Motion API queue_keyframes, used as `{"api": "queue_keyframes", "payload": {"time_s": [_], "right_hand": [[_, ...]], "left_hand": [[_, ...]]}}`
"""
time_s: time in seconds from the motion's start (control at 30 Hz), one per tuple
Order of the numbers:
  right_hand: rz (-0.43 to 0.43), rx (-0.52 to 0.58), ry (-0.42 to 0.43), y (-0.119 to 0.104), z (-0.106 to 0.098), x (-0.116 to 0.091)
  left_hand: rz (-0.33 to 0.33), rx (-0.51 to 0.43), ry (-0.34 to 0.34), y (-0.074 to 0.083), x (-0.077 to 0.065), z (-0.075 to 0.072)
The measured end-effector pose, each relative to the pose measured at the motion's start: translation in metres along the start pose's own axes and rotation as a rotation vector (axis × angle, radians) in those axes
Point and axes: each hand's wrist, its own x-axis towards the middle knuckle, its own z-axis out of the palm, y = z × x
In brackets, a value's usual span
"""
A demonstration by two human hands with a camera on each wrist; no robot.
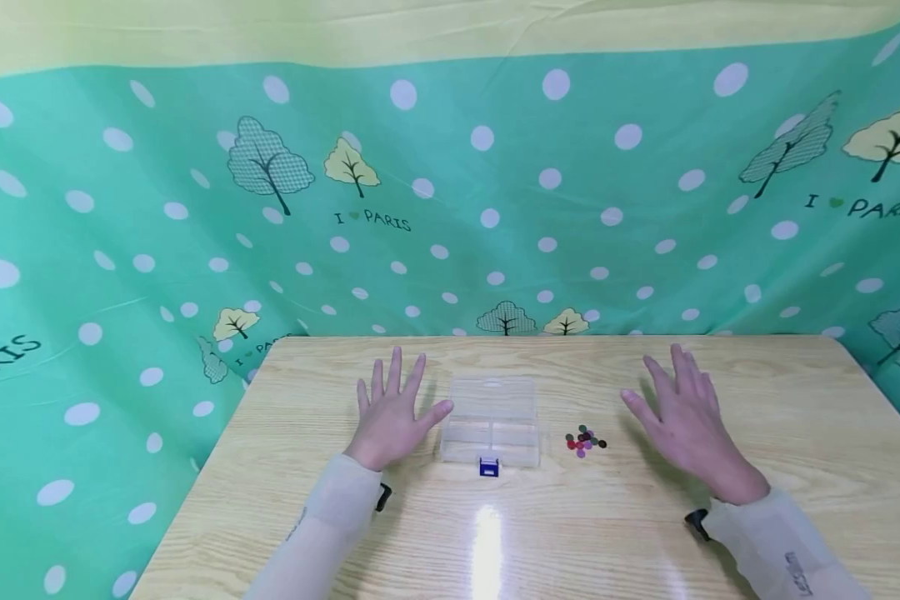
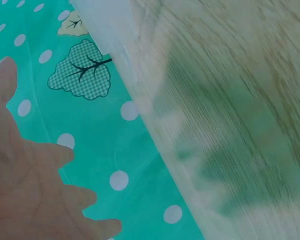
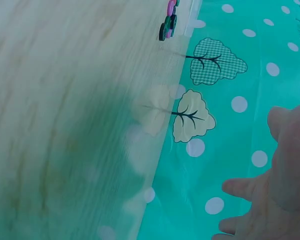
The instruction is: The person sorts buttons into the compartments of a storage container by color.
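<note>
In the head view a clear plastic box (image 1: 490, 437) with a divider lies on the table, its see-through lid (image 1: 492, 398) laid back behind it. A blue latch (image 1: 489, 467) shows at the front. My left hand (image 1: 392, 418) is just left of the box, fingers spread and straight, holding nothing. To the right of the box lies a small cluster of round pieces (image 1: 581, 442) in red, green, purple and black. My right hand (image 1: 682, 417) hovers right of the cluster with its fingers extended and nothing in it. Both palms (image 2: 25, 190) appear raised above the table in the wrist views.
The pale wood table (image 1: 570, 533) ends at a far edge against a green dotted curtain (image 1: 450, 192) printed with trees. A dark strap piece (image 1: 697, 525) sits at the right wrist, another (image 1: 383, 497) at the left. Light glares off the tabletop in front of the box.
</note>
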Motion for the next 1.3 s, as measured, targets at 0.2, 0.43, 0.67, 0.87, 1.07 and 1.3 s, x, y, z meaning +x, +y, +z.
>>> {"api": "queue_keyframes", "payload": {"time_s": [0.2,0.43,0.67,0.87,1.07,1.3], "right_hand": [[0.000,0.032,-0.001,-0.004,0.001,0.000],[0.033,0.075,-0.037,-0.008,0.003,0.001],[0.069,0.086,-0.096,-0.012,0.005,-0.001],[0.090,0.107,-0.118,-0.017,0.006,-0.001],[0.109,0.122,-0.161,-0.020,0.007,-0.002],[0.086,0.149,-0.175,-0.020,0.013,0.001]], "left_hand": [[0.006,-0.056,-0.006,0.000,0.000,0.001],[0.049,-0.131,-0.040,0.002,0.000,0.008],[0.108,-0.160,-0.141,0.006,0.000,0.014],[0.133,-0.172,-0.183,0.009,0.001,0.013],[0.150,-0.212,-0.203,0.011,0.000,0.014],[0.135,-0.333,-0.230,0.012,-0.001,0.014]]}}
